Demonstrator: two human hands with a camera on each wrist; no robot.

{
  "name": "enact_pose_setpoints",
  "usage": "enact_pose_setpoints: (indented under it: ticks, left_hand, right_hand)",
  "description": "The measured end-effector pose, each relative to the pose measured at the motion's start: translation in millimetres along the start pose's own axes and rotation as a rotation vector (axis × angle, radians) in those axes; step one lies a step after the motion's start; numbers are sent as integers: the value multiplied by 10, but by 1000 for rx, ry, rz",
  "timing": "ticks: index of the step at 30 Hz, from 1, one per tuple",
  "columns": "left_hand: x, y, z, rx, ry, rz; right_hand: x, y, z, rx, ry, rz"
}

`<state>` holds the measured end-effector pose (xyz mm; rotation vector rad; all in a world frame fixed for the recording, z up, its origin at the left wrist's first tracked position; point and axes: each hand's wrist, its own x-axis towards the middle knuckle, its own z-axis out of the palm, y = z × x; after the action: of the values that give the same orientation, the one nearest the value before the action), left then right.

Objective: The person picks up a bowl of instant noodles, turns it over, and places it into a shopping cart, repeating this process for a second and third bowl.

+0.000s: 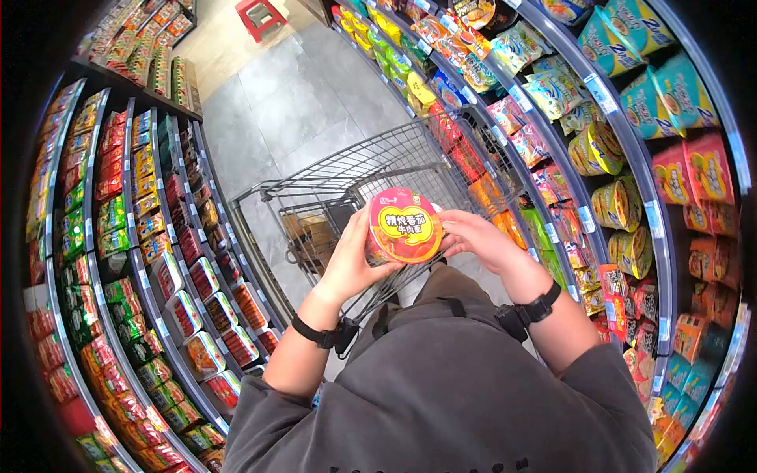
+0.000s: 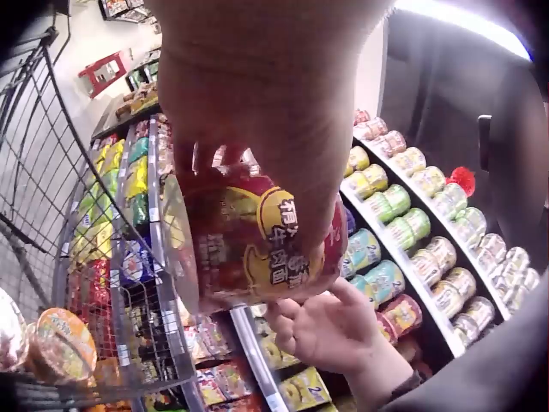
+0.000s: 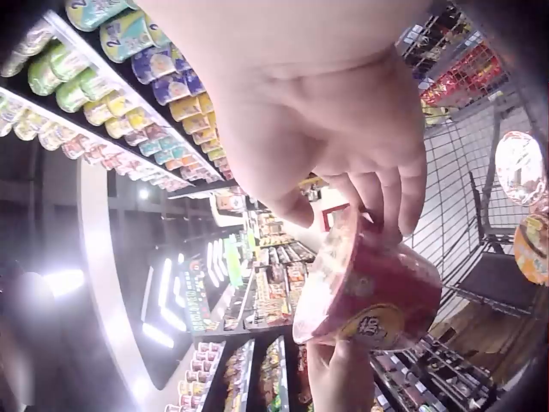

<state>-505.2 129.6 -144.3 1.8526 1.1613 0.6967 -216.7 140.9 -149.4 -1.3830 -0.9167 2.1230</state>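
A round pink-and-red cup of instant noodles (image 1: 406, 226), its lid carrying a yellow label with Chinese characters, is held in front of the body. My left hand (image 1: 351, 256) grips it from the left, thumb along the near side and fingers around the far side. From the right, my right hand (image 1: 489, 243) reaches to the cup with its fingertips at the edge. In the right wrist view, the fingers of the right hand (image 3: 352, 163) extend loosely over the tilted cup (image 3: 390, 296). The left wrist view shows the cup's printed side (image 2: 249, 240) under the left hand.
A dark wire shopping cart (image 1: 335, 167) stands just ahead, with brown boxes (image 1: 309, 238) at its left and an orange-topped cup (image 2: 64, 343) in it. Shelves of packets and noodle cups (image 1: 595, 147) line both sides. A red stool (image 1: 260, 17) stands farther down the aisle.
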Motion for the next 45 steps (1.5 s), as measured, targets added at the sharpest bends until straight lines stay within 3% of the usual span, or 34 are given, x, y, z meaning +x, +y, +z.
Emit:
enact_pose_setpoints:
  ticks: [4,7,9,11,13,16,23,25,27,34,38,45]
  left_hand:
    - [-253,126,-169,-105,42,55]
    - [-401,276,-214,-198,19,68]
    - [-470,488,-197,-495,5,5]
    - [-516,539,-99,-528,23,60]
    - [-539,585,3,-695,-1,-27]
    - [-551,785,115,-625,-46,33]
    - [-442,1310,509,-501,-243,221]
    - [-371,1540,653,-332,-312,295]
    - [-264,1739,892,-251,-353,395]
    - [-43,2517,1940,-8,-487,476]
    - [80,2890,2441,-12,-525,534]
    - [244,3347,3092,-202,-428,575]
  right_hand:
    - [-547,-36,379,-24,3,-272]
    - [-967,-5,705,74,-24,-372]
    - [-1203,89,810,47,5,-397]
    - [-1413,183,896,39,11,-400]
    - [-1611,265,965,58,49,-434]
    - [-1876,425,961,123,107,-432]
    - [-2423,875,572,111,294,-518]
    - [-2667,945,420,111,313,-549]
    - [-2955,987,270,157,299,-476]
    - [-3772,1564,-489,184,426,-664]
    - [-4210,1736,-846,185,467,-730]
    - [-4668,1800,-1286,169,501,-880]
